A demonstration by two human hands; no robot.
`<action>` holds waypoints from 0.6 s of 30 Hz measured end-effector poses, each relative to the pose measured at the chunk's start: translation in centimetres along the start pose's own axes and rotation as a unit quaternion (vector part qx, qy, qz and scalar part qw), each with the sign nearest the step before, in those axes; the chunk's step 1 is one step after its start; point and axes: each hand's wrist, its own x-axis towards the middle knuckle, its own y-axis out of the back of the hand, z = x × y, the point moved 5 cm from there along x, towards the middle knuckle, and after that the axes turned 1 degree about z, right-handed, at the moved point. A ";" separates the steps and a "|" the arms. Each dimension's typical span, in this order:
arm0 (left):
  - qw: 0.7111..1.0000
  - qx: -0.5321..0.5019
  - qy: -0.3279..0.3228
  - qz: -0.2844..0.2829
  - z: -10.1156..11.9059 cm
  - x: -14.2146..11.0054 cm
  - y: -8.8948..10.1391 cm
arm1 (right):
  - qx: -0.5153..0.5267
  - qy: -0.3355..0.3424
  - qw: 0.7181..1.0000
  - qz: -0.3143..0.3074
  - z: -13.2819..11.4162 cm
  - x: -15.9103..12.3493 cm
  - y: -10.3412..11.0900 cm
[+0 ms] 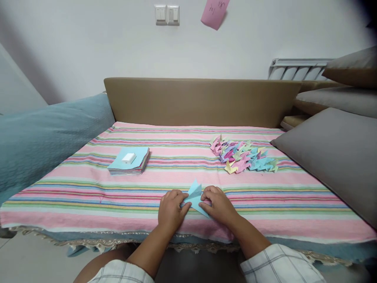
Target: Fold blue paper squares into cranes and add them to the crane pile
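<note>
A partly folded sheet of light blue paper (pixel 194 197) lies on the striped cloth in front of me, with a point facing away and a flap at its lower right. On its left edge my left hand (pixel 173 206) pinches the paper between thumb and fingers. My right hand (pixel 216 204) has curled fingers and thumb on the paper's right side, gripping its edge. Both forearms rest near the cloth's front edge.
A stack of coloured paper (pixel 129 161) stands at left with a small white box (pixel 129 158) on top. Several folded paper pieces (pixel 243 155) lie in a pile at right. Grey cushions (pixel 332 157) border the right side, a blue armrest (pixel 55 133) the left.
</note>
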 end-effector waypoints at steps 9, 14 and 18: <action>0.998 -0.042 0.018 0.039 0.0 0.3 0.7 | 0.055 -0.027 0.998 0.029 -0.7 0.0 0.7; 0.993 -0.065 -0.048 0.090 0.6 -0.3 0.8 | 0.217 -0.073 0.973 -0.012 -0.7 0.1 0.3; 0.993 -0.018 -0.102 0.057 1.7 -0.7 0.3 | 0.309 -0.139 0.941 -0.018 0.4 -0.1 0.0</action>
